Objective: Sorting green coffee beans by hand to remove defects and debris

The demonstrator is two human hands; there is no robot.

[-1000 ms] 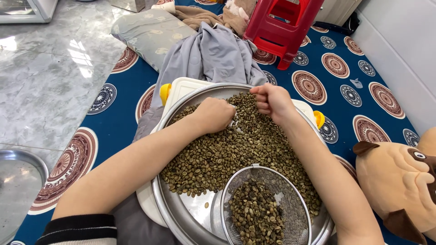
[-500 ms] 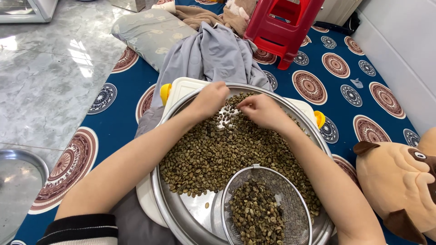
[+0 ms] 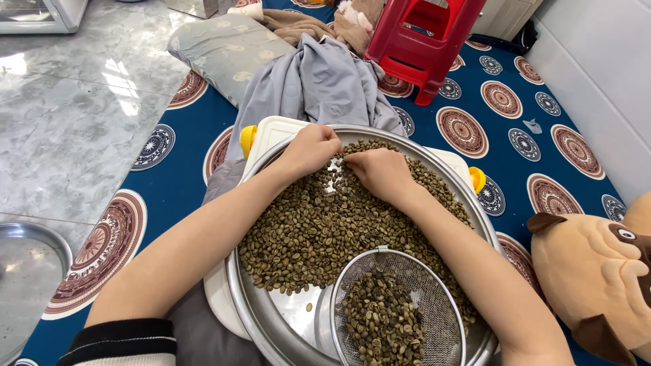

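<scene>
Head view: left hand [image 3: 310,150] and right hand [image 3: 381,173], fingers curled, pick among beans [image 3: 319,230] in the tray [image 3: 244,308]. The sieve [image 3: 434,298] holds a smaller share; most beans look unsorted.

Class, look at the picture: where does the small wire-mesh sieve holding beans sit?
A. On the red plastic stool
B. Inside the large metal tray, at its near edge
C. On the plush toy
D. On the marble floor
B: the wire-mesh sieve rests inside the large metal tray, at the near edge beside the spread green beans, below both hands.
</scene>
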